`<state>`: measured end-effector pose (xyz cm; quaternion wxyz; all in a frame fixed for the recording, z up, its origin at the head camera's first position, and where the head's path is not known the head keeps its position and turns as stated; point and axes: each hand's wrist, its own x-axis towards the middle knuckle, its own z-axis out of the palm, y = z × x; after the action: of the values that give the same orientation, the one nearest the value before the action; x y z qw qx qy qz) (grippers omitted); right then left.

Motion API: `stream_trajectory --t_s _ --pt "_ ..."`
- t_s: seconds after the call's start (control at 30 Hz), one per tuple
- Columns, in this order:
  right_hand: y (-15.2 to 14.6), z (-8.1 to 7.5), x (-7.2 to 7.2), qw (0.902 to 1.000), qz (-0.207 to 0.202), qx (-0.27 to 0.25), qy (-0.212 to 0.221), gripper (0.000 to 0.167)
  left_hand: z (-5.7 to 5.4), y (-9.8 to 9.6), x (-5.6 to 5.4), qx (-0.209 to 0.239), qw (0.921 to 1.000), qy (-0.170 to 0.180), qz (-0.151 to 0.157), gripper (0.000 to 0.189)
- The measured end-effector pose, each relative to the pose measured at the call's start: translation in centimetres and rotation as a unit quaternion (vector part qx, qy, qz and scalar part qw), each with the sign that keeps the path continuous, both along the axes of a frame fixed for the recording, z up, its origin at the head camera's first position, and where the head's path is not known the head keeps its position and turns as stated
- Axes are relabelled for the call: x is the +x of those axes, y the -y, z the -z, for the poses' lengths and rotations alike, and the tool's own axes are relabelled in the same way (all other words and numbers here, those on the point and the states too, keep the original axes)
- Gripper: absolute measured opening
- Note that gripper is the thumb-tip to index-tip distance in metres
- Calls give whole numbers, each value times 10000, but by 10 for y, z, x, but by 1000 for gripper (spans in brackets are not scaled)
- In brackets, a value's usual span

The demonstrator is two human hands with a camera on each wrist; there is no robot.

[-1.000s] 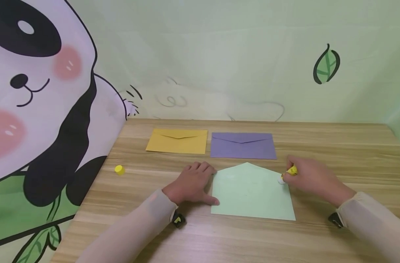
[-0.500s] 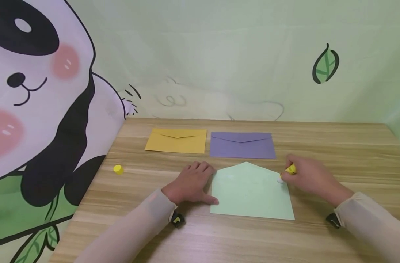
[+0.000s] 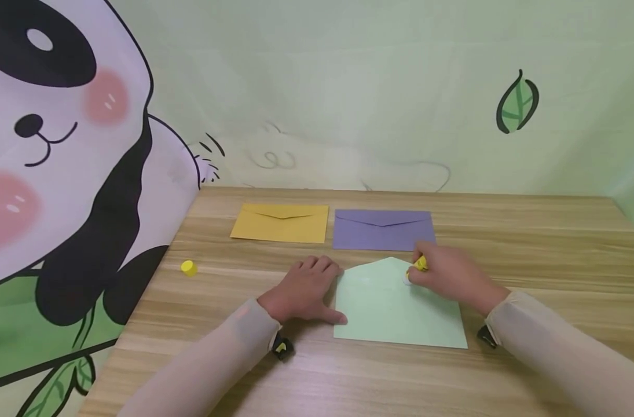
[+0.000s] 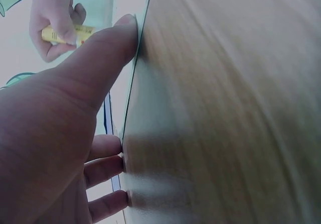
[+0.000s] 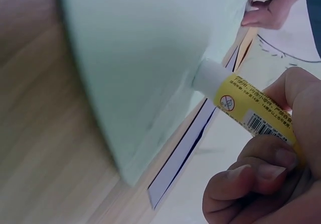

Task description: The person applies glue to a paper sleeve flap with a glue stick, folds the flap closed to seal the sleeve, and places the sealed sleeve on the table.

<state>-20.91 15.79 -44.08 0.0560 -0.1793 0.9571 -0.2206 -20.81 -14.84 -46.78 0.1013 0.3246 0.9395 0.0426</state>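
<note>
A pale green envelope (image 3: pixel 395 307) lies on the table with its flap unfolded toward the back. My right hand (image 3: pixel 449 275) grips a yellow glue stick (image 5: pixel 256 108), whose white end touches the envelope near the flap, right of its peak. Along the envelope's left edge rests my left hand (image 3: pixel 303 292), fingers spread, its thumb (image 4: pixel 125 28) pressing on the lower left corner. A yellow cap (image 3: pixel 189 267) stands apart at the table's left side.
Behind the green envelope lie a yellow envelope (image 3: pixel 280 224) and a purple envelope (image 3: pixel 381 231), both with flaps folded down. The wooden table (image 3: pixel 296 382) meets a printed panda backdrop (image 3: pixel 317 87) at the back.
My right hand has slid left with the glue stick, from the flap's right end toward its peak. The left hand and the envelopes have stayed in place.
</note>
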Motion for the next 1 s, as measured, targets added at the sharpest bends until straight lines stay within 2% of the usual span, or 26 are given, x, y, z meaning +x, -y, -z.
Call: stream_trajectory --t_s 0.33,0.77,1.0 --pt "39 1 -8 9995 -293 -27 146 22 -2 0 0 66 10000 -22 10 94" --pt "94 4 -17 9972 -733 -107 144 23 -1 0 -1 -67 9999 -107 14 94" --pt "105 5 -17 9971 -732 -69 200 26 -1 0 -1 -70 10000 -56 10 94"
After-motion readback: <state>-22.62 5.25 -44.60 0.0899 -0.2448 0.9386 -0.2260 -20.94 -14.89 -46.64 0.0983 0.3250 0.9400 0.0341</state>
